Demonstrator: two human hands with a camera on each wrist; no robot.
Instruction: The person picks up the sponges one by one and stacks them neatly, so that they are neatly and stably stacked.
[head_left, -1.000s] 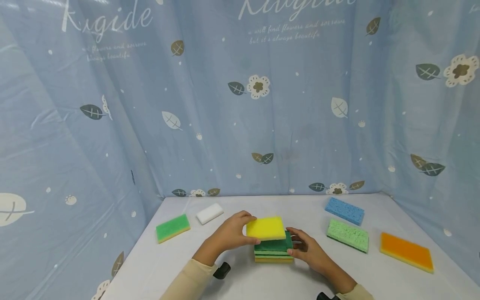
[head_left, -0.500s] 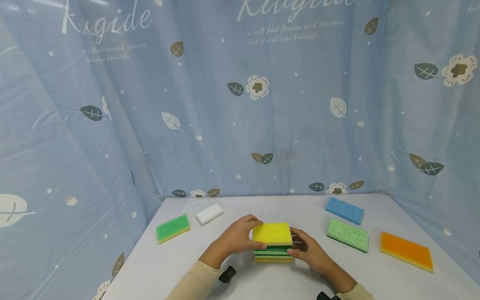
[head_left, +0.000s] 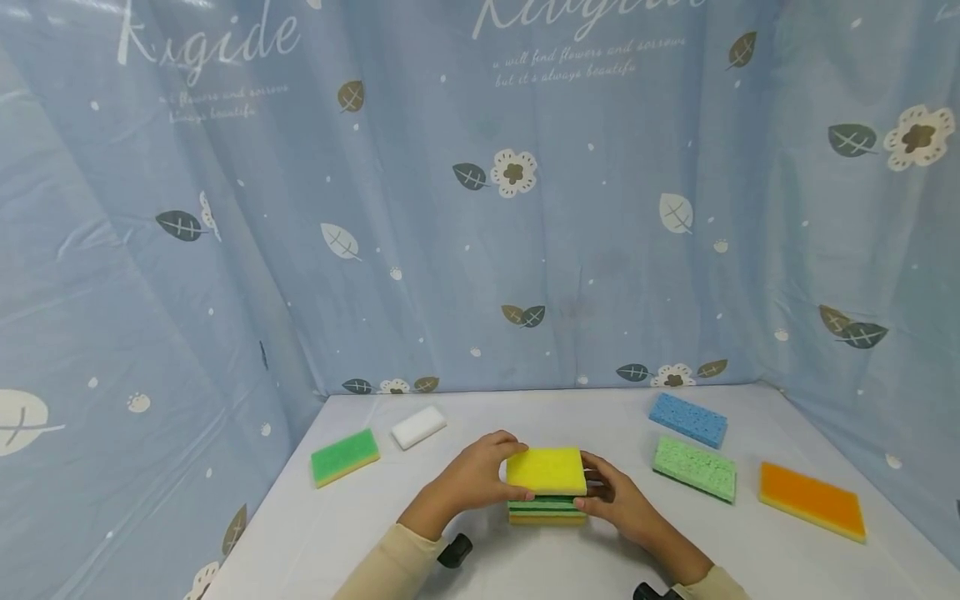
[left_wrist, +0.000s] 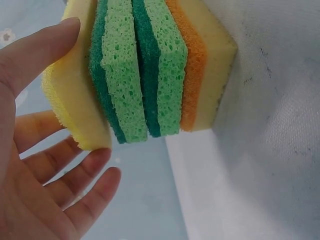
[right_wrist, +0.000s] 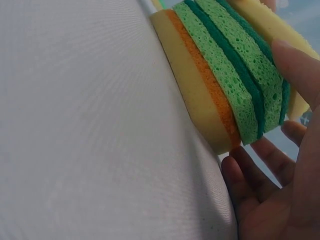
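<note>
Steadying sponge stack [head_left: 547,505] on tabletop [head_left: 525,567] from both sides. Left hand [head_left: 471,476] pinching yellow sponge [head_left: 546,469] on top, thumb at near edge, fingers [head_left: 501,437] curled over far edge, likely squaring it up. Right hand [head_left: 613,493] cupping stack's right side, fingers relaxed, touching only. Both wrists lying low, forearms angling inward.

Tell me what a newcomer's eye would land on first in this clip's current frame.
First, the yellow sponge topping a stack of sponges at the front middle of the white table, with the left hand and the right hand at either side of it. Next, the loose sponges: an orange sponge far right, a blue sponge behind it. Behind everything hangs a blue flowered curtain.
</note>
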